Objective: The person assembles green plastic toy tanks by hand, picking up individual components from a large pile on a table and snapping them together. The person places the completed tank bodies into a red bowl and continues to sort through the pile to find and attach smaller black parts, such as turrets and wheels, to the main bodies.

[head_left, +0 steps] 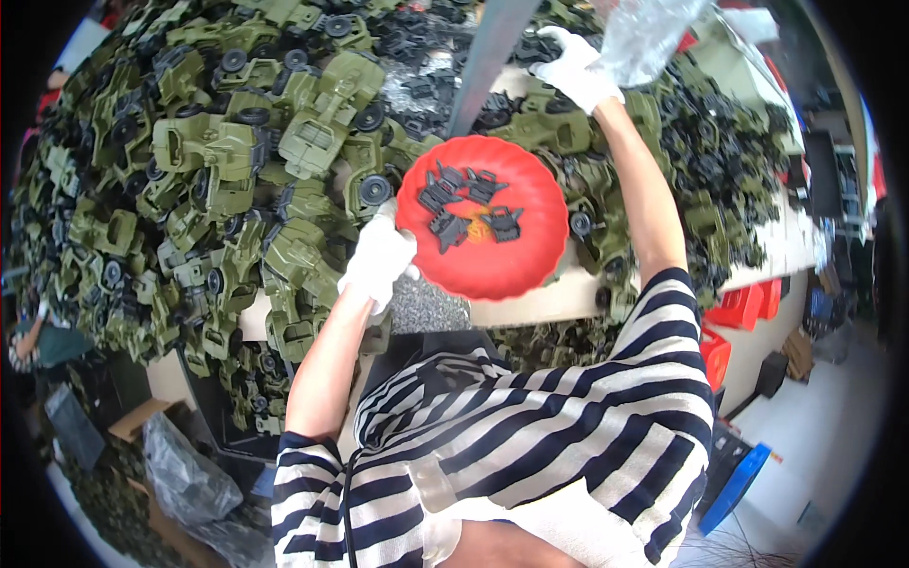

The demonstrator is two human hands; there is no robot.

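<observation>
A red scalloped plate (530, 256) is gripped at its left rim by my left hand (381, 254), which wears a white glove. Several small black plastic parts (443, 194) lie in the middle of the plate, over a yellow printed patch. My right hand (576, 71), also in a white glove, reaches to the far right with its fingers apart. Beside it are a crumpled clear plastic bag (653, 38) and a heap of small black parts (653, 104). Nothing shows between the right fingers.
Olive-green toy jeeps (213, 142) with black wheels pile up across the left and far side of the table. A grey metal post (490, 66) rises beyond the plate. Red bins (737, 308) stand at the right, and plastic wrap (189, 473) sits at lower left.
</observation>
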